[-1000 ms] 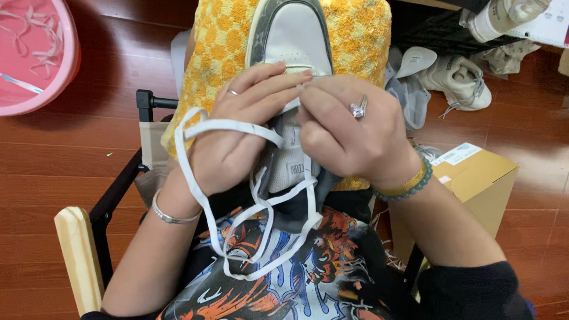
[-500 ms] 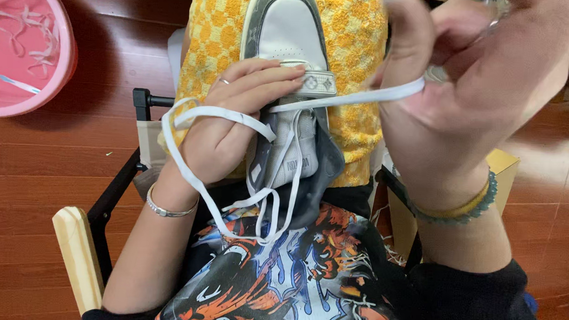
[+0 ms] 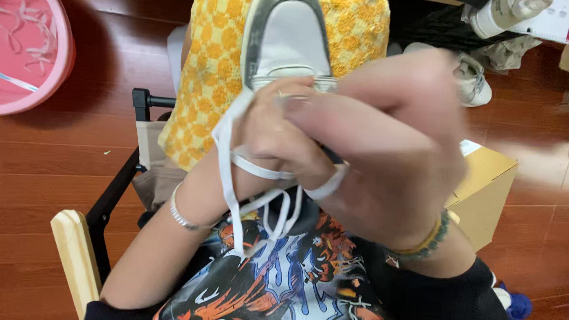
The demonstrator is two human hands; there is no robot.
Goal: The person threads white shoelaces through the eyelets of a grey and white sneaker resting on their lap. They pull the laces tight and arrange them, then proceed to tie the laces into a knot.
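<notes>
A grey and white sneaker (image 3: 288, 38) lies toe-away on my lap, over yellow checkered cloth (image 3: 219, 67). My left hand (image 3: 273, 147) grips the shoe's tongue area with a white shoelace (image 3: 229, 170) looped around its fingers. My right hand (image 3: 394, 145), blurred and close to the camera, covers the middle of the shoe and pinches the same lace near the left hand. Loose loops of lace hang down over my printed shirt. The eyelets are hidden behind my hands.
A pink basin (image 3: 21, 46) holding several white laces sits at the upper left on the wooden floor. A cardboard box (image 3: 488, 188) stands at the right. Another sneaker (image 3: 473, 82) lies at the upper right. A chair's wooden arm (image 3: 75, 259) is at the lower left.
My right hand, which had pulled the lace out to the upper right, has come back down over the shoe beside my left hand. The lace has slackened into loops.
</notes>
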